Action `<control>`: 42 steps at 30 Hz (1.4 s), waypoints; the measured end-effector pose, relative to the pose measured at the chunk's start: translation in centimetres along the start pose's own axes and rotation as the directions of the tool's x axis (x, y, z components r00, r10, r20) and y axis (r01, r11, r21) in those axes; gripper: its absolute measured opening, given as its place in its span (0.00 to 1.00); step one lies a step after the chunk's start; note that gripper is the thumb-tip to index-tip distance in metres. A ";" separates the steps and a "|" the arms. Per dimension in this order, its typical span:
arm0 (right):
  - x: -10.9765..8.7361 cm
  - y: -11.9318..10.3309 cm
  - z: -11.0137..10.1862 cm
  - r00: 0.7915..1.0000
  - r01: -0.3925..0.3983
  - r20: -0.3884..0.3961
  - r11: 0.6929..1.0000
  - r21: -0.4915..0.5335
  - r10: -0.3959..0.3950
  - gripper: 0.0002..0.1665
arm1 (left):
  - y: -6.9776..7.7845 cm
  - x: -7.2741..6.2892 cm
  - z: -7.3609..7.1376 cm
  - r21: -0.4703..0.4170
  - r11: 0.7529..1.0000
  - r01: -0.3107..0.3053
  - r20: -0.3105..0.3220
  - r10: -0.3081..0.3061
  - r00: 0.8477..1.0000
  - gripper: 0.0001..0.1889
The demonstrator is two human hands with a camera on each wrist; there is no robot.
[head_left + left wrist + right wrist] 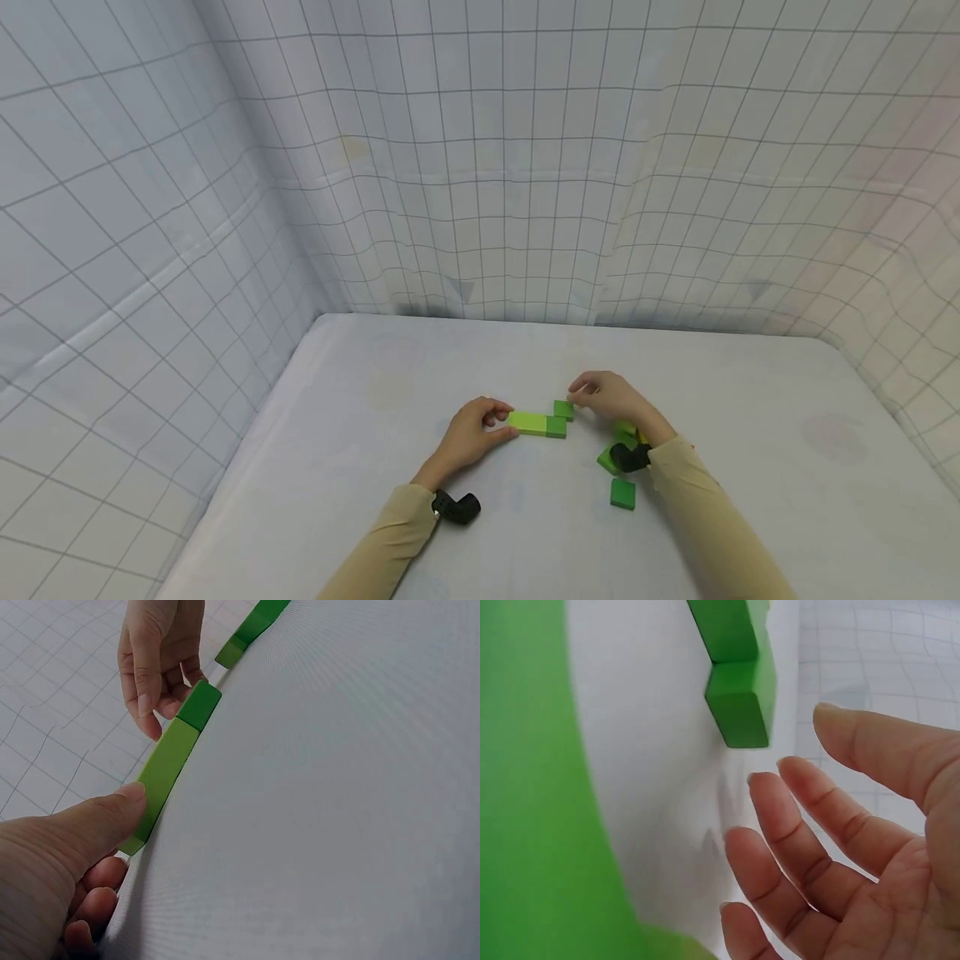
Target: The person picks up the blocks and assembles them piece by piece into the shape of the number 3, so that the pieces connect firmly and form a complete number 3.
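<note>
A long light green block (pixel 528 423) lies on the white table, its right end against a darker green block (pixel 556 427). My left hand (pixel 469 431) pinches the light block's left end, thumb on the near side and fingers at the far side. Behind the darker block, touching its far right corner, sits a small green block (pixel 564 410). My right hand (pixel 609 395) hovers just right of that small block. In the right wrist view its fingers (pixel 776 806) are spread and loosely bent, with a gap to the green block (pixel 739 712) and nothing held.
Below my right wrist lie several green blocks (pixel 608 461) and a bit of yellow, partly hidden by the wrist and its black camera (pixel 630 457). A dark green square block (pixel 622 493) lies nearer me. Grid-patterned white cloth (pixel 480 167) hangs behind the table.
</note>
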State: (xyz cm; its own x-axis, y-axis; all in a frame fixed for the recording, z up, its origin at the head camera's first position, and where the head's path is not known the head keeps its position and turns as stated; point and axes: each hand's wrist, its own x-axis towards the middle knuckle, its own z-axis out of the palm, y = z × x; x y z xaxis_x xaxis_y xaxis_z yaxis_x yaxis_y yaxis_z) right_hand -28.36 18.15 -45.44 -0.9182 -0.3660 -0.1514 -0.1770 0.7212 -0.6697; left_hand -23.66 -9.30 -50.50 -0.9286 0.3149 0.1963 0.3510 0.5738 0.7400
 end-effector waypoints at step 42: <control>-12.3 2.0 -0.1 0.959 0.272 0.121 0.951 -0.145 -0.256 0.25 | 0.4 -0.3 0.0 0.013 1.000 -0.028 -0.013 0.029 1.000 0.17</control>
State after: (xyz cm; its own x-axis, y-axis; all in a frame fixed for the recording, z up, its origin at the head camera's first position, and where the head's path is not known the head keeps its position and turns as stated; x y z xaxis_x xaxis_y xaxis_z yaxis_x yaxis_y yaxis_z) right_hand -17.50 24.14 -44.81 -0.7924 -0.6069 -0.0617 -0.4700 0.6718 -0.5725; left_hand -23.20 -9.12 -50.26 -0.9197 0.3213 0.2257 0.3788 0.5747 0.7254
